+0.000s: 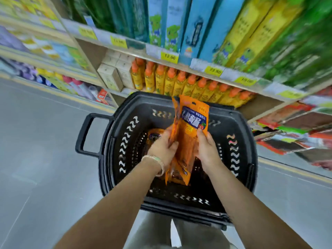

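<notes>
Orange packets [190, 133] with blue label, black basket [240, 159] with zigzag slots

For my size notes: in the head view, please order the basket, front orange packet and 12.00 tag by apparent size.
1. basket
2. packet
3. tag, farther from the camera, so only apparent

Both arms are stretched forward; the left hand [163, 150] and right hand [207, 149] are held close, fingers curled in grip.

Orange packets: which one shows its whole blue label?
The front packet, held by the right hand. The left hand holds a side packet edge-on, and the low packet in the basket is half hidden.
</notes>
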The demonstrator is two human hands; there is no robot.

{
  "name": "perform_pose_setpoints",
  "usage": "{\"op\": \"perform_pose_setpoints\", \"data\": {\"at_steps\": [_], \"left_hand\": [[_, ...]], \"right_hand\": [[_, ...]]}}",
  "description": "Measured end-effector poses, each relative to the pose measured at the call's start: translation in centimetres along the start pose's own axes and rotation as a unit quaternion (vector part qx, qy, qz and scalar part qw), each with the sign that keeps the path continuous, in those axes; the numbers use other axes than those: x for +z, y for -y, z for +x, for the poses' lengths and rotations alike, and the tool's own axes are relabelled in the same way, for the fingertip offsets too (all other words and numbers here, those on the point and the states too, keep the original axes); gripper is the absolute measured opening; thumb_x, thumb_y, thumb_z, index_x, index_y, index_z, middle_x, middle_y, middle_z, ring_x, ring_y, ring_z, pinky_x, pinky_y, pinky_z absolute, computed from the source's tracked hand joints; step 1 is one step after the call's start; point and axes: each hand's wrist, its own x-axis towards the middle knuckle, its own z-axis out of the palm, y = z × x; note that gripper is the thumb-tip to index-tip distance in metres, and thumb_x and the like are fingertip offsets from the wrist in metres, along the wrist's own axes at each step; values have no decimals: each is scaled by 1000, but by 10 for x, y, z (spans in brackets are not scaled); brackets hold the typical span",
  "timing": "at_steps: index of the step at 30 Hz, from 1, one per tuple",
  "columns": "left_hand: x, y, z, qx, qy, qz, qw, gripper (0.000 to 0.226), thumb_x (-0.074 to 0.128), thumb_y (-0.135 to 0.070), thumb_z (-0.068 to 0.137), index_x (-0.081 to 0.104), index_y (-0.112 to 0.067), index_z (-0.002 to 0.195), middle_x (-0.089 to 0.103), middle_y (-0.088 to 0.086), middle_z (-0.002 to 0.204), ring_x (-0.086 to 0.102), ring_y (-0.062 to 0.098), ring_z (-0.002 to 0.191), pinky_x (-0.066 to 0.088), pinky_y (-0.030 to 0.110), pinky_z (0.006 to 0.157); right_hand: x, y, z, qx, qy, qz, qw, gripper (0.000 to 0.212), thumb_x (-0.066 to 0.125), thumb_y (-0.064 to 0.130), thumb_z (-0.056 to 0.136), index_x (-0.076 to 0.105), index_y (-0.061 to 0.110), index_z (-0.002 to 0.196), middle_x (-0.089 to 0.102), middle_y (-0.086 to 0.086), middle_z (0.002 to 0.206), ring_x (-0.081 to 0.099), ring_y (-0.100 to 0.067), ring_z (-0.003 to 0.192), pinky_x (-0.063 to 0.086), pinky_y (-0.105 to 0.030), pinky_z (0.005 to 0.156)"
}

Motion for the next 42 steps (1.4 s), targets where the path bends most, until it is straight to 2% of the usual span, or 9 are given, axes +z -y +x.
{"op": "perform_pose_setpoints", "data": {"at_steps": [6,10,14,16,23,32,35,38,42], "left_hand": [[-2,-97,-31,104,95,131,981,85,59,-26,78,12,-32,149,41,11,140,41,24,129,32,30,109],[5,-149,-51,109,122,186,969,96,46,-31,60,2,-42,145,33,9,136,39,29,127,39,29,98],[21,-193,-64,158,130,177,963,78,42,-15,76,17,-36,147,32,7,145,38,26,129,40,37,103],[31,-212,-73,191,87,125,970,59,43,-10,88,32,-27,143,49,7,130,58,18,99,52,29,80],[95,-272,-108,159,9,-72,985,50,66,-39,84,54,-13,125,60,0,124,57,13,113,42,39,102],[177,-372,-144,198,35,-261,944,8,66,-18,86,60,-20,91,71,-8,83,67,0,65,51,17,50],[174,-407,-140,226,21,-280,933,8,63,-12,87,60,-16,92,69,1,93,69,6,70,55,22,58],[163,-437,-127,263,-10,-251,931,8,67,-19,84,63,-21,90,71,2,99,68,16,86,54,36,80],[148,-478,-110,302,-52,-237,922,8,69,-28,82,64,-26,87,73,-8,87,68,15,82,53,40,82]], "right_hand": [[-41,74,-64,-132,12,33,991,15,55,53,88,65,42,91,71,5,94,67,-15,93,49,-51,94],[-77,104,-96,-240,28,-12,970,61,60,63,72,59,22,117,66,3,111,62,-8,104,48,-33,96],[-125,118,-114,-287,-40,-5,957,2,59,31,92,60,33,93,66,20,89,59,3,86,43,-10,81],[-160,121,-126,-302,-51,10,952,12,57,24,94,60,35,91,67,25,83,60,10,80,42,-3,71],[-290,118,-179,-310,-34,89,946,24,71,28,82,63,31,104,73,11,101,69,-9,93,54,-21,73],[-429,153,-217,-311,-211,78,923,33,48,60,88,60,33,103,63,31,97,55,-6,101,40,-23,88],[-466,185,-217,-336,-263,61,902,47,44,57,92,63,19,112,65,0,115,58,-18,107,42,-30,90],[-493,222,-217,-376,-287,55,879,33,47,50,94,64,26,78,66,10,81,61,-12,78,49,-27,74],[-518,272,-204,-391,-278,69,875,38,47,52,94,65,21,82,70,-7,95,64,-29,93,49,-48,88]]}}
